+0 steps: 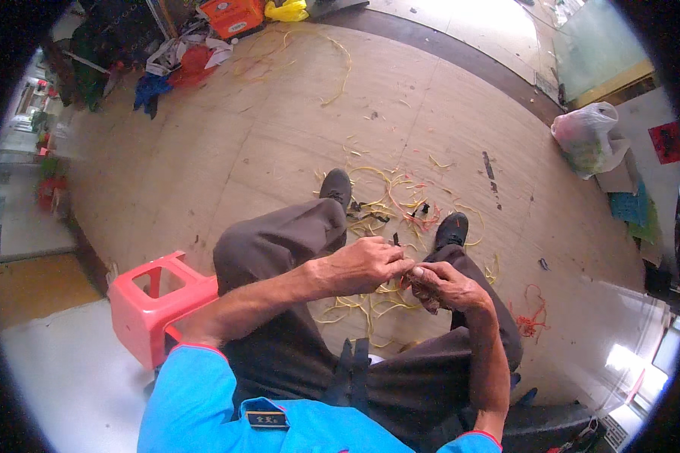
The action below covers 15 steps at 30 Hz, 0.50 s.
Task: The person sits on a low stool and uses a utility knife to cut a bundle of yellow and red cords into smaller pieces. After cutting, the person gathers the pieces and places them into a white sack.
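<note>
Both my hands are in front of me between my knees, their fingertips almost meeting. My right hand (452, 287) is closed around a brown, crumpled bundle (431, 302), which hangs out below the fingers; its material is too small to tell. My left hand (361, 266) is closed in a pinch beside my right thumb, and what it pinches is hidden. A small dark piece (397, 239) shows just beyond the left knuckles. Below and beyond the hands, thin yellow strips (370, 306) and some red ones lie tangled on the floor, looking like stripped wire covering.
A red plastic stool (147, 309) stands at my left. Black shoes (451, 229) rest among the strips. A red string tangle (533, 321) lies at right. Farther off are a white plastic bag (591, 140), an orange box (233, 15), a yellow bag (286, 10) and heaped cloths (193, 64).
</note>
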{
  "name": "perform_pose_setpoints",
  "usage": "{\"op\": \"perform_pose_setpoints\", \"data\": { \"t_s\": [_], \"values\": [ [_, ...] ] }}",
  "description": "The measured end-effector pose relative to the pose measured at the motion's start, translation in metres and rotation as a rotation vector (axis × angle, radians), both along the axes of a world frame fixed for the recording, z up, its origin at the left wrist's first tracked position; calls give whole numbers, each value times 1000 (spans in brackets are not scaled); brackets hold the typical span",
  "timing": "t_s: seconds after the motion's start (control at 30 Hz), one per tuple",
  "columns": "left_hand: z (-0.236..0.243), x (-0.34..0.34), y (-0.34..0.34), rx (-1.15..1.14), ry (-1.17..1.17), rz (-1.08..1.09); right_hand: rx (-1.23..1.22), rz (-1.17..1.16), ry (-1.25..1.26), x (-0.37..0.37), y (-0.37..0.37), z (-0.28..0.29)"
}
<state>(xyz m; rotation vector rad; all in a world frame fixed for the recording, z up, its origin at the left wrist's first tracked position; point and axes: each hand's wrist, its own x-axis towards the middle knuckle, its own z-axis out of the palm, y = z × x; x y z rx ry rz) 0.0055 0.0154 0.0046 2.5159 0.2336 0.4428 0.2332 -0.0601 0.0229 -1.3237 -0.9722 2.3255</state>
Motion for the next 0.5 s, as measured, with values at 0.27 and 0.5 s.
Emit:
{"op": "perform_pose_setpoints", "data": {
  "t_s": [0.27, 0.5],
  "values": [
    [4, -13, 3, -394, 172, -49, 719, 247, -621, -29, -17, -10],
    [7, -9, 10, -892, 413, -53, 1080, 268, -814, -41, -34, -18]
  ]
}}
